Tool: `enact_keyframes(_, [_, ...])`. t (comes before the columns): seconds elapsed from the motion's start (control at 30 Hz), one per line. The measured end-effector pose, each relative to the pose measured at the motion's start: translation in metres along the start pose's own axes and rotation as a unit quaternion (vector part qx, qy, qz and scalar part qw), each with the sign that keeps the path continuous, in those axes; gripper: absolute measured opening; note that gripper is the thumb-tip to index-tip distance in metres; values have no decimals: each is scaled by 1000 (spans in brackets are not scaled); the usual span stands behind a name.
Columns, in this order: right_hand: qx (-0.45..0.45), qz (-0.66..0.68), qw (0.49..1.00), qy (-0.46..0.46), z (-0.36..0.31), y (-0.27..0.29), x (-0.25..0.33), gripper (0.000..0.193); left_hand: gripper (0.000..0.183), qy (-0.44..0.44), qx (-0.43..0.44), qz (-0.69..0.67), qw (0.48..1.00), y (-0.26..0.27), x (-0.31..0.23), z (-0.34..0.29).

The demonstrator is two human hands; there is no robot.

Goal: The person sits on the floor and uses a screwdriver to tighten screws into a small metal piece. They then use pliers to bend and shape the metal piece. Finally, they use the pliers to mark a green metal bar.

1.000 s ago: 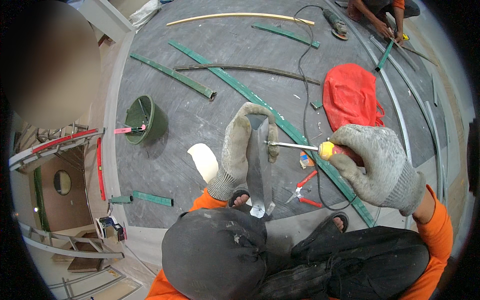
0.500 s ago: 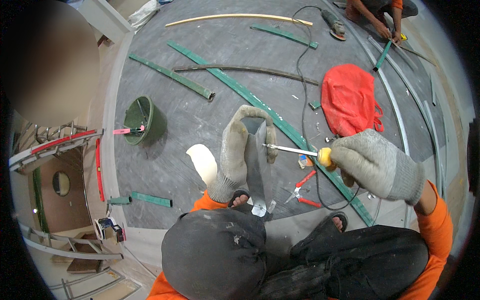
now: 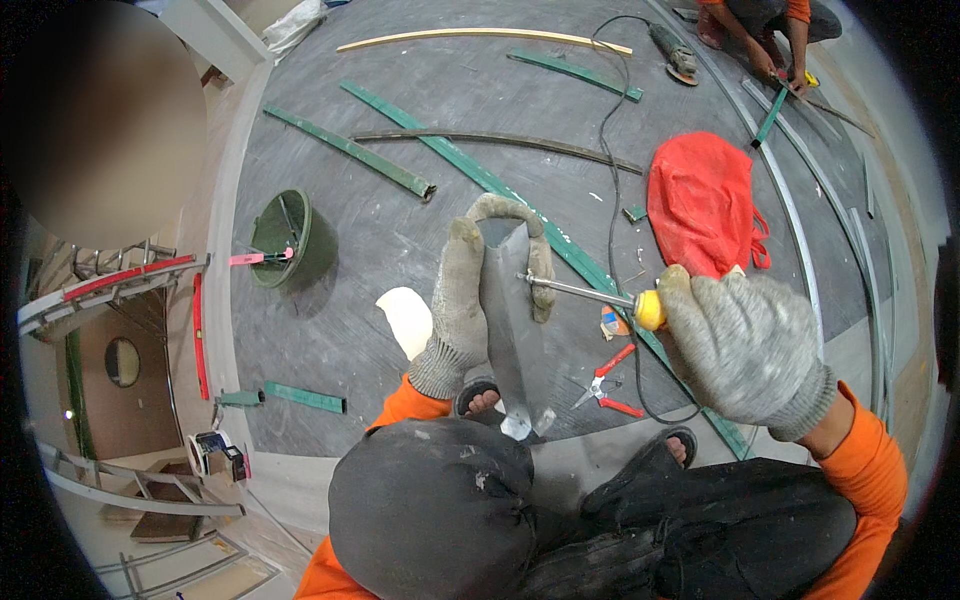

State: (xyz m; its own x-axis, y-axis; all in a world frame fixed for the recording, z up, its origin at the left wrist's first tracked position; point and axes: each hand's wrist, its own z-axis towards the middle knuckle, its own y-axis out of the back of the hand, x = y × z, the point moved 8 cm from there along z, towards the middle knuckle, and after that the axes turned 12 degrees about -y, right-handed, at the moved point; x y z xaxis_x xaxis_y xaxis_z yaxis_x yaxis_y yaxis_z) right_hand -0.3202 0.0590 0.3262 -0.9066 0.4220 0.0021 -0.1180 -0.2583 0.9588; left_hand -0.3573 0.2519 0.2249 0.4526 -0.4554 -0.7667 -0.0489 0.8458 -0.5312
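My left hand (image 3: pixel 462 295), in a grey work glove, wraps round the upper part of a grey metal channel (image 3: pixel 508 320). The channel stands up between my legs, tilted slightly. In my gloved right hand (image 3: pixel 745 345) is a screwdriver (image 3: pixel 590 292) with a yellow handle and a long steel shaft. Its tip points left and meets a small screw (image 3: pixel 527 277) on the channel's right side, close to my left fingertips. How deep the screw sits I cannot tell. Red-handled snips (image 3: pixel 603 385) lie on the floor below the screwdriver.
A green bucket (image 3: pixel 318 245) stands at the left. Green metal strips (image 3: pixel 480 175) lie across the grey floor (image 3: pixel 400 240). Right of centre is a red bag (image 3: pixel 700 200); beyond it, a corded angle grinder (image 3: pixel 672 50). At the top right another person's hands (image 3: pixel 785 75) hold a green strip.
My right hand has turned over at the screwdriver handle, its back now facing up, and sits slightly lower. The channel has shifted slightly in my left hand's grip.
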Motion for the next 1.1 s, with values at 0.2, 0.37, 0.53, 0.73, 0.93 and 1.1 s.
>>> enact_keyframes(0.2, [262, 340, 884, -183, 9, -25, -27, 35, 70, -41, 20, 123, 991, -6, -17, 6])
enact_keyframes(0.37, [339, 422, 808, -233, -8, -36, -41, 32, 71, -47, 30, 164, 985, -9, -15, 6])
enact_keyframes(0.53, [226, 369, 881, -191, 12, -17, -30, 26, 65, -52, 25, 109, 992, 1, -20, 2])
enact_keyframes(0.73, [98, 199, 967, -122, 16, 3, -22, 25, 67, -44, 13, 159, 986, -3, -18, 2])
enact_keyframes(0.93, [204, 268, 930, -150, 18, -4, -25, 23, 67, -54, 4, 169, 984, -4, -19, 3])
enact_keyframes(1.1, [125, 287, 939, -145, 18, -4, -25, 23, 67, -72, 5, 136, 988, 2, -21, 0])
